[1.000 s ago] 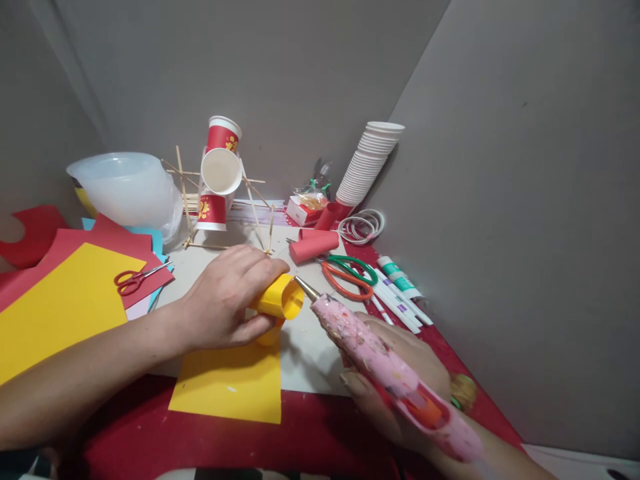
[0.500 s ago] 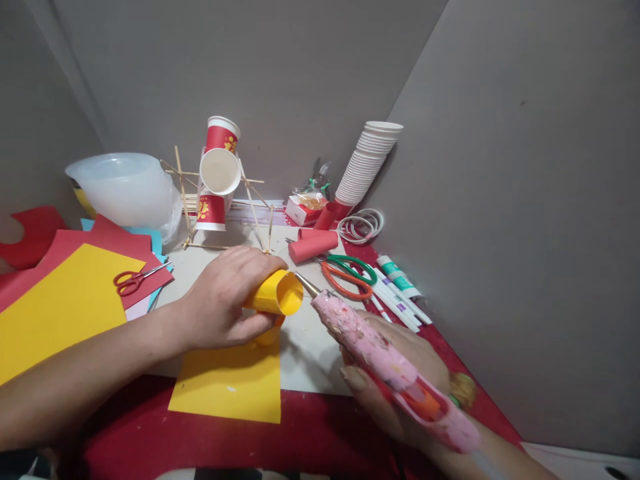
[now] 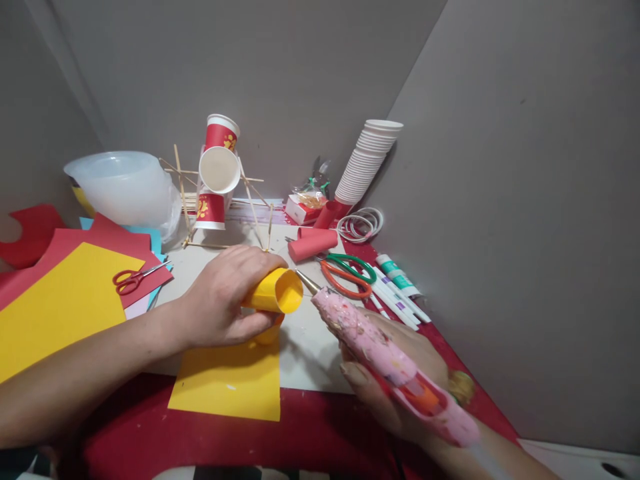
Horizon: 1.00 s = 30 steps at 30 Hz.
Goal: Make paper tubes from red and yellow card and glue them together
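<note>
My left hand [image 3: 233, 293] is closed around a yellow paper tube [image 3: 265, 293], its open end facing right. Part of another yellow rolled piece [image 3: 270, 332] shows just beneath it, partly hidden by the fingers. In my right hand [image 3: 400, 353] is a pink hot glue gun [image 3: 370, 343], its metal nozzle at the upper rim of the tube's open end. Whether the tip touches the paper I cannot tell. Below the tube lies a yellow paper sheet [image 3: 227, 380], overlapping a pale board [image 3: 315, 357].
Behind stand a stick frame [image 3: 253, 213] and joined paper cups [image 3: 220, 170]. Red paper tubes [image 3: 315, 245], scissors [image 3: 347, 277] and a cup stack [image 3: 367, 163] are at right. Coloured paper [image 3: 65, 300], red scissors [image 3: 130, 281] and a plastic bowl [image 3: 120, 190] lie left.
Almost nothing differs. Both hands keep their hold, and the glue gun's nozzle stays at the tube's rim, with only a very slight shift of the whole view.
</note>
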Tool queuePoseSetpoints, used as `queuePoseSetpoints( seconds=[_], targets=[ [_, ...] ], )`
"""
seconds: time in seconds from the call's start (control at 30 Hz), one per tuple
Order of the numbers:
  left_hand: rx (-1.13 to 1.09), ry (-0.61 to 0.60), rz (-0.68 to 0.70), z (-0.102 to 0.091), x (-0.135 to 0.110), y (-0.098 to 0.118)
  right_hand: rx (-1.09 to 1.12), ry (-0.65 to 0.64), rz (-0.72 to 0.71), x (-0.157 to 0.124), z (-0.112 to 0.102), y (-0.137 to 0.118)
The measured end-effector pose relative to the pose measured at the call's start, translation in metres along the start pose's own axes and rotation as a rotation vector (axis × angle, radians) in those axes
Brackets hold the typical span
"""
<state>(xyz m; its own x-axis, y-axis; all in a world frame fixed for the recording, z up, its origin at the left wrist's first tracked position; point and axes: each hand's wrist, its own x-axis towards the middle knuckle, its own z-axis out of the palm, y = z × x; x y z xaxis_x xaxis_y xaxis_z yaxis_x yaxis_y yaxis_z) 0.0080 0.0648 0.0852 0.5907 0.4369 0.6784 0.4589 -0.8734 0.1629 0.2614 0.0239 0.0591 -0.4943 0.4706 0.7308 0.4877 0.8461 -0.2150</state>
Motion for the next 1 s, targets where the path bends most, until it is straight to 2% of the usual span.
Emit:
queuePoseSetpoints(
  seconds=[0.17, 0.3, 0.67, 1.0],
  targets=[
    [0.002, -0.04, -0.012, 0.0, 0.001, 0.0, 0.014, 0.036, 0.01, -0.001, 0.005, -0.001],
    [0.021, -0.066, -0.017, 0.0, 0.001, 0.0, -0.016, -0.065, -0.024, 0.008, -0.004, -0.003],
    [0.034, -0.031, 0.015, 0.0, 0.001, -0.002, -0.044, -0.136, -0.04, 0.005, -0.012, 0.001],
    [0.054, -0.027, 0.002, -0.001, 0.0, -0.004, -0.051, -0.124, 0.001, 0.003, -0.011, 0.002]
  ],
)
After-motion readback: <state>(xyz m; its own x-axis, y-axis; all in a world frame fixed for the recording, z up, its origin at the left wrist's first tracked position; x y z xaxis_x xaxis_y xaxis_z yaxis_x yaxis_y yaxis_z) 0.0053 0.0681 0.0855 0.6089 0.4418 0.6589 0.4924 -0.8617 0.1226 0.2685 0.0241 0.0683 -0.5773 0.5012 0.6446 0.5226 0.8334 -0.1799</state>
